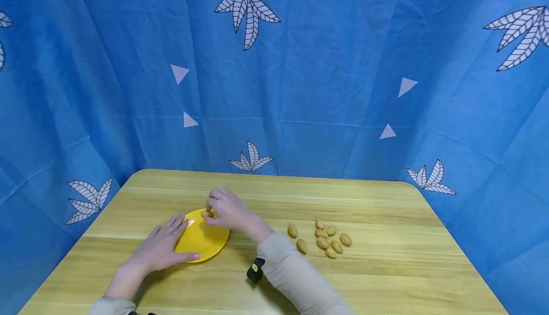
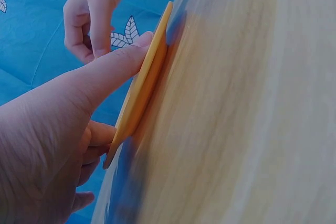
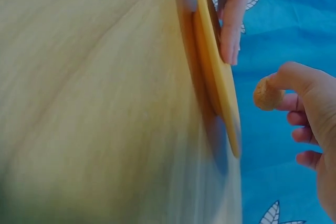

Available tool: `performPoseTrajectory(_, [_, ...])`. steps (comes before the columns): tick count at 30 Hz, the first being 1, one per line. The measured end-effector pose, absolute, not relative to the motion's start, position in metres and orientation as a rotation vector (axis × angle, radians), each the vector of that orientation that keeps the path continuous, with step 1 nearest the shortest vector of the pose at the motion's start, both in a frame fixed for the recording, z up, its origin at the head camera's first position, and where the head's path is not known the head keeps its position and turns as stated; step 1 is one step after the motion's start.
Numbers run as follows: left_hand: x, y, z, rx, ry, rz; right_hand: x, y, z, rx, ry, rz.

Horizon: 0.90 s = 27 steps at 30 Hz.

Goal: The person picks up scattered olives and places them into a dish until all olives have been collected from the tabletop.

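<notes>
A yellow plate (image 1: 201, 241) lies on the left part of the wooden table. My left hand (image 1: 160, 248) rests against its left side, fingers spread and fairly straight, with the thumb (image 2: 123, 59) along the near rim. Over the far part of the plate, my right hand (image 1: 229, 212) pinches a tan, oval, rough-skinned nut (image 3: 268, 94) between thumb and forefinger. In the right wrist view that nut is apart from the plate's surface, and the other fingers are loosely curled.
To the right of the plate, several similar nuts (image 1: 322, 242) lie in a loose group on the table (image 1: 386, 277), two of them (image 1: 292, 230) a little to the left. A blue patterned cloth (image 1: 300, 91) hangs behind the table and along its sides.
</notes>
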<state>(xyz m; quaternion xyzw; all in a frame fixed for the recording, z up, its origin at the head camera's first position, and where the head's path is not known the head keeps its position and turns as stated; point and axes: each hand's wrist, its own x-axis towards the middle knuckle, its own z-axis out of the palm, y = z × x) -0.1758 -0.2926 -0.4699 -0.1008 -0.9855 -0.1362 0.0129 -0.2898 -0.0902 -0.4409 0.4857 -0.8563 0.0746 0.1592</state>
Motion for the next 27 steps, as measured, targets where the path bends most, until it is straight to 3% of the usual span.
performPoseTrajectory(27, [-0.176, -0.292, -0.466, -0.317, -3.092, -0.454, -0.292, -0.117, -0.458, 1.34, -2.533, 0.093])
